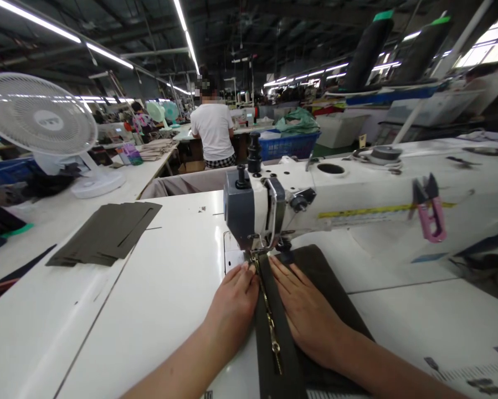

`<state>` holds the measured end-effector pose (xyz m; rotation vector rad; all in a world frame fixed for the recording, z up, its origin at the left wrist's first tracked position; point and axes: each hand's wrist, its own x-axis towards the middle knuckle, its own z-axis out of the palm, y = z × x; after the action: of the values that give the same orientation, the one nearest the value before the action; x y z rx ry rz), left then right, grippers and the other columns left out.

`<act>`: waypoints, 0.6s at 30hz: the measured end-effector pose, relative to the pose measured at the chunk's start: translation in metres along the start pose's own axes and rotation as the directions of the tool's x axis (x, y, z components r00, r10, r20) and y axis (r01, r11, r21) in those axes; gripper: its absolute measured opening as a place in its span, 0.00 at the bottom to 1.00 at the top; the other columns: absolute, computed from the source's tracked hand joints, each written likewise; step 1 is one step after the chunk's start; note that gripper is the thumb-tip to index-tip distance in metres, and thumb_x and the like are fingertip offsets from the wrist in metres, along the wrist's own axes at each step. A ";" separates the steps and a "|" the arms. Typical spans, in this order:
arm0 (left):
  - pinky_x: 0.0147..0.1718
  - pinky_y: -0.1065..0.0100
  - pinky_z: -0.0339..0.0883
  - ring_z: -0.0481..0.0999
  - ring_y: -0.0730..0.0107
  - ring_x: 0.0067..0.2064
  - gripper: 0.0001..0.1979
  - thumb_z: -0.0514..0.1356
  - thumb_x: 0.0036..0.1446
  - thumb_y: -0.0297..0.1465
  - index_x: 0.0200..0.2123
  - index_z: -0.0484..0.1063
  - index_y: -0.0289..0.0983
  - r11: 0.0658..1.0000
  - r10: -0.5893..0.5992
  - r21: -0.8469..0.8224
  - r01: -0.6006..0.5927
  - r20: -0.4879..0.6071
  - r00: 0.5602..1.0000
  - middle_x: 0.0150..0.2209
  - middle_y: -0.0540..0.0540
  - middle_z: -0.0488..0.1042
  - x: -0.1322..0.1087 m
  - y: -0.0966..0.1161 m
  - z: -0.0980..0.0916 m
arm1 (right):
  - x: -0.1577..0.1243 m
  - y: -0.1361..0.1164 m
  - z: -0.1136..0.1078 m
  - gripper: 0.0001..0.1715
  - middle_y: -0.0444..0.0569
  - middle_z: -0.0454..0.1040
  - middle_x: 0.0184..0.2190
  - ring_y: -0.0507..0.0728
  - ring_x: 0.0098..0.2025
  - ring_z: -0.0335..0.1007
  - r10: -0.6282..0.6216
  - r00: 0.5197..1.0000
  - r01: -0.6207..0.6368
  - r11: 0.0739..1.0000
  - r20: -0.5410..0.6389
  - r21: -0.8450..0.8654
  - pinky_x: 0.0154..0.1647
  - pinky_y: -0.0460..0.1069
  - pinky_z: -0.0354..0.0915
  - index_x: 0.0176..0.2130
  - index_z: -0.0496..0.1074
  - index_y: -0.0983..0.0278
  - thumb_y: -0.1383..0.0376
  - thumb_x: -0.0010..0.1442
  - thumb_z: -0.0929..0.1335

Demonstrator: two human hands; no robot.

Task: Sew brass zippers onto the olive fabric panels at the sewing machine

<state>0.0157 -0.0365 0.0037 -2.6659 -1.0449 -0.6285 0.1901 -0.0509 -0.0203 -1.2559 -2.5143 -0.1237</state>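
Note:
A gold metal zipper (266, 299) with its slider and pull toward me runs along a dark olive fabric strip (280, 354). Its far end lies under the needle area of a white and grey sewing machine (255, 210). My left hand (237, 299) is at the strip's left edge close to the presser foot, its bent fingers closed on the zipper's edge. On the other side, my right hand (301, 299) lies flat with fingers stretched forward, pressing the strip and a larger dark olive fabric piece (327, 277) beneath. The stitching point is mostly hidden.
A stack of cut olive fabric pieces (107, 233) lies left on the white table. Pink-handled thread snips (431, 213) hang on the machine arm. A white fan (45, 119) stands at the left, and dark thread cones (367, 50) upper right. A person in a white shirt (212, 130) sits ahead.

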 end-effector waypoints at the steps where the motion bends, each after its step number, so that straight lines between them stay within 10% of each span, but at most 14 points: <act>1: 0.48 0.57 0.67 0.70 0.58 0.48 0.13 0.46 0.59 0.20 0.42 0.69 0.27 1.000 0.004 0.001 -0.004 0.000 1.000 0.45 0.34 0.72 0.000 0.000 0.000 | 0.000 0.000 0.000 0.27 0.54 0.63 0.55 0.59 0.60 0.50 -0.001 1.000 0.001 1.000 -0.001 -0.002 0.60 0.59 0.48 0.57 0.59 0.70 0.70 0.59 0.57; 18: 0.49 0.56 0.66 0.70 0.58 0.48 0.14 0.46 0.59 0.20 0.43 0.68 0.26 0.998 0.061 0.000 -0.061 0.017 0.998 0.45 0.34 0.71 0.000 -0.005 0.003 | 0.001 -0.004 -0.003 0.30 0.55 0.58 0.58 0.59 0.61 0.47 0.065 0.998 -0.064 0.998 0.011 -0.023 0.61 0.58 0.47 0.59 0.55 0.71 0.71 0.57 0.58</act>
<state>0.0130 -0.0318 0.0015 -2.6959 -0.9641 -0.5952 0.1866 -0.0533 -0.0170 -1.3487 -2.4858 -0.1303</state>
